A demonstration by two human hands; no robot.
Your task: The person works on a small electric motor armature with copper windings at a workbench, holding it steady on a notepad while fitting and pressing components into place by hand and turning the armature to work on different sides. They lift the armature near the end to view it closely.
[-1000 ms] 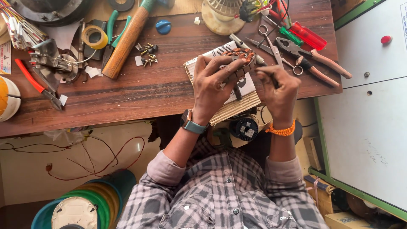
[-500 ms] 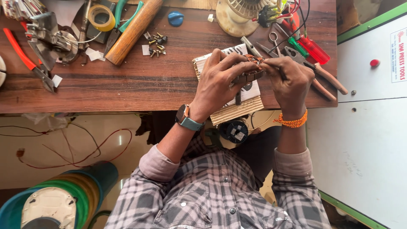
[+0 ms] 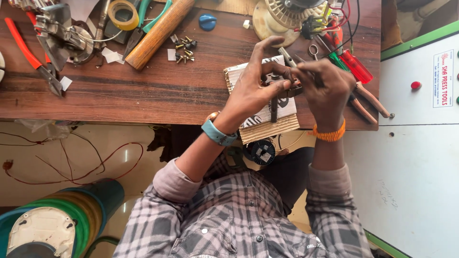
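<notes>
Our left hand and right hand pinch a small metal part over the cardboard pad at the desk edge; a white label marks the right cabinet.

Between my fingertips sits a small dark metal part with copper-coloured winding, pinched from the near side by my left hand and from the far side by my right hand. It is mostly hidden by my fingers, so its exact shape is unclear. It hangs just above a ribbed piece of corrugated cardboard under both hands.
</notes>
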